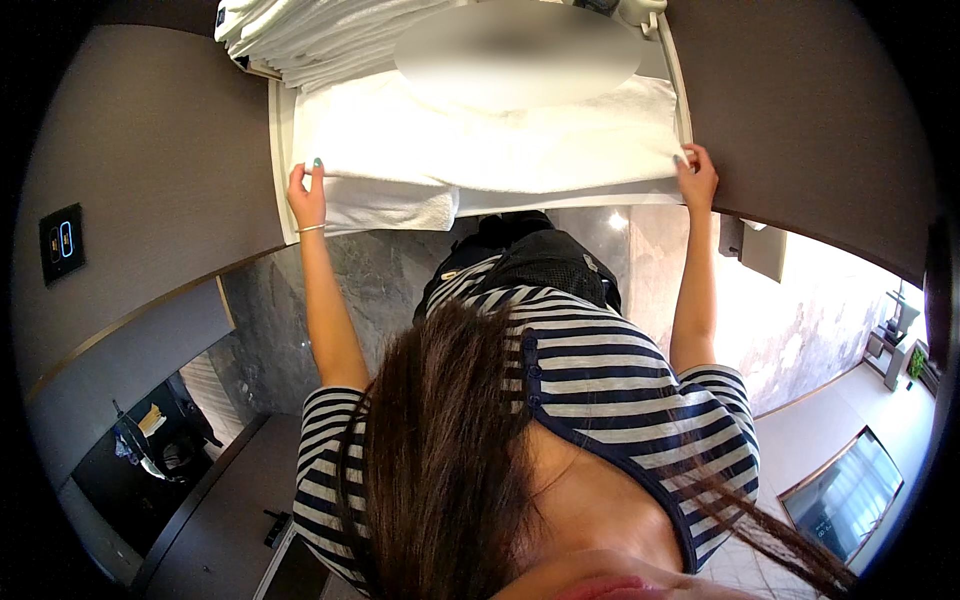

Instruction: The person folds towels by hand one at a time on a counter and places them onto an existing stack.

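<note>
A white terry towel (pixel 480 154) lies spread over a white shelf or counter (pixel 570 198) between brown wall panels. My left hand (pixel 307 196) pinches its near left corner between thumb and fingers. At the opposite end, my right hand (pixel 697 180) grips the near right corner beside the shelf's side edge. The towel's near edge runs between both hands and sags slightly. Under its left part, a folded layer of white towelling (pixel 390 204) hangs to the shelf's front edge. Whether that layer belongs to the same towel, I cannot tell.
A stack of folded white towels (pixel 322 37) stands at the back left. A blurred oval hides the back middle. Brown panels (pixel 150 135) (pixel 795 127) flank the shelf, the left one bearing a lit switch (pixel 63 244). Grey marble-patterned flooring (pixel 360 300) lies below.
</note>
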Demonstrator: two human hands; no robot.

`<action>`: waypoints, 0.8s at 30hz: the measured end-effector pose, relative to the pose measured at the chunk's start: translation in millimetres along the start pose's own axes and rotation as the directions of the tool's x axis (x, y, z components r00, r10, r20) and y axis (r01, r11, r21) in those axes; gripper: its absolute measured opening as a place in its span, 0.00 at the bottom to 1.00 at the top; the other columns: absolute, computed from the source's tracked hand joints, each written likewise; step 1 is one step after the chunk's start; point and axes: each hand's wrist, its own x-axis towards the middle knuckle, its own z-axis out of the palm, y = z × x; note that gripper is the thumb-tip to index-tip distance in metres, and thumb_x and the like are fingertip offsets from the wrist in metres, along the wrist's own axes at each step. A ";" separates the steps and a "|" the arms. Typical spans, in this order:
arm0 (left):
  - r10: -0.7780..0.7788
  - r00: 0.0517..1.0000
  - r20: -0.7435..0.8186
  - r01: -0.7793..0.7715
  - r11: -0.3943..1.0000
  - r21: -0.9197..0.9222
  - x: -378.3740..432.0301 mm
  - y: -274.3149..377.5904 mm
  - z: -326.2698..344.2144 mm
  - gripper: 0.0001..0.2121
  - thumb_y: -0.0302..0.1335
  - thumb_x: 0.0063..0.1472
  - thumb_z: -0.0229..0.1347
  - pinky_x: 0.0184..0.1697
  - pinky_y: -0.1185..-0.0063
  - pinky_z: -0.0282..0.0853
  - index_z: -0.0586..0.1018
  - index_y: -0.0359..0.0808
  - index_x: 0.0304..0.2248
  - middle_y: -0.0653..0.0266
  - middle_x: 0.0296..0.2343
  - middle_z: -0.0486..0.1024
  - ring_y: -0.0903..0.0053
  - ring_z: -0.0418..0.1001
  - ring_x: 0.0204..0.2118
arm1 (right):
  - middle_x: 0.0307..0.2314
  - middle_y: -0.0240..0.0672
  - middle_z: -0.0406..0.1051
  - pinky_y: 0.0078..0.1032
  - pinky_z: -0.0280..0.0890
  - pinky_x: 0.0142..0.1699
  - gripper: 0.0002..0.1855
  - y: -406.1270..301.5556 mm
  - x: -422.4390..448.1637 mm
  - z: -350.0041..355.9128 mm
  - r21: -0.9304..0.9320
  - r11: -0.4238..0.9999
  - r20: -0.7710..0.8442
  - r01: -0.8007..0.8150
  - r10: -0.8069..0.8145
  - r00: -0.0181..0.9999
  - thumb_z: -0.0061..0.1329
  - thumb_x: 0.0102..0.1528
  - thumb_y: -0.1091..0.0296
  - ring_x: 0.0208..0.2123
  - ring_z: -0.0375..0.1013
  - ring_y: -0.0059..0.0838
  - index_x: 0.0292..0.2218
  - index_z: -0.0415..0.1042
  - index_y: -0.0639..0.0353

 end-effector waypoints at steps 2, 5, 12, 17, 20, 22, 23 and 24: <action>0.008 0.999 -0.052 -0.009 0.999 -0.031 15.0 39.2 3.2 0.10 0.30 0.59 0.53 0.30 0.87 0.58 0.71 0.30 0.27 0.73 0.21 0.65 0.87 0.60 0.25 | 0.24 0.30 0.66 0.18 0.62 0.35 0.10 -16.2 3.3 -7.8 0.259 0.960 -0.156 0.108 -0.069 0.985 0.52 0.47 0.74 0.27 0.66 0.20 0.33 0.67 0.60; -0.057 0.997 -0.057 0.050 0.992 -0.116 26.8 24.6 -6.2 0.10 0.31 0.61 0.51 0.25 0.89 0.53 0.71 0.32 0.26 0.77 0.20 0.64 0.92 0.58 0.23 | 0.26 0.28 0.64 0.14 0.60 0.33 0.09 -10.7 8.7 -4.6 0.459 0.870 -0.313 0.177 -0.028 0.949 0.48 0.50 0.77 0.28 0.63 0.14 0.34 0.64 0.60; -0.194 0.976 -0.100 0.171 0.964 -0.205 11.5 -27.7 -12.7 0.12 0.32 0.60 0.52 0.22 0.88 0.47 0.67 0.35 0.23 0.80 0.17 0.56 0.93 0.50 0.20 | 0.23 0.38 0.63 0.26 0.61 0.35 0.04 7.1 -0.2 7.4 0.088 0.984 -0.344 0.156 -0.117 0.932 0.43 0.47 0.78 0.27 0.65 0.35 0.28 0.62 0.62; -0.252 0.968 -0.012 0.246 0.952 -0.184 2.8 -43.9 -9.0 0.11 0.32 0.60 0.52 0.22 0.88 0.46 0.68 0.36 0.24 0.79 0.16 0.55 0.92 0.50 0.19 | 0.23 0.40 0.62 0.25 0.60 0.36 0.04 15.1 -25.3 16.0 -0.050 0.979 -0.278 0.200 -0.206 0.938 0.37 0.46 0.82 0.27 0.64 0.36 0.27 0.61 0.63; -0.217 0.976 -0.002 0.214 0.966 -0.146 2.7 -40.4 -9.9 0.11 0.34 0.60 0.51 0.22 0.88 0.46 0.69 0.35 0.24 0.79 0.17 0.55 0.92 0.51 0.20 | 0.22 0.40 0.60 0.27 0.60 0.35 0.04 20.9 -58.1 16.6 -0.135 0.981 -0.347 0.138 -0.177 0.921 0.36 0.46 0.82 0.27 0.63 0.38 0.26 0.62 0.63; -0.193 0.980 0.048 0.197 0.975 -0.105 2.7 -38.2 -7.9 0.12 0.34 0.61 0.51 0.22 0.88 0.47 0.69 0.35 0.25 0.79 0.17 0.56 0.92 0.51 0.20 | 0.22 0.39 0.60 0.26 0.59 0.35 0.04 43.9 -76.7 25.2 -0.111 0.988 -0.345 0.105 -0.138 0.928 0.36 0.46 0.82 0.27 0.63 0.37 0.26 0.62 0.63; -0.189 0.978 0.088 0.196 0.978 -0.078 4.1 -37.5 -7.8 0.12 0.35 0.61 0.51 0.22 0.87 0.47 0.70 0.35 0.25 0.79 0.17 0.56 0.91 0.51 0.20 | 0.22 0.39 0.61 0.26 0.59 0.35 0.04 66.6 -87.3 33.2 -0.050 0.994 -0.328 0.097 -0.108 0.938 0.36 0.47 0.82 0.27 0.63 0.36 0.26 0.62 0.63; -0.185 0.976 0.117 0.192 0.980 -0.048 5.4 -40.9 -10.3 0.12 0.35 0.61 0.51 0.22 0.87 0.47 0.70 0.34 0.25 0.78 0.17 0.56 0.91 0.51 0.20 | 0.22 0.38 0.61 0.26 0.59 0.35 0.05 68.9 -90.4 37.2 0.018 0.995 -0.306 0.094 -0.084 0.948 0.36 0.47 0.82 0.27 0.63 0.35 0.26 0.63 0.62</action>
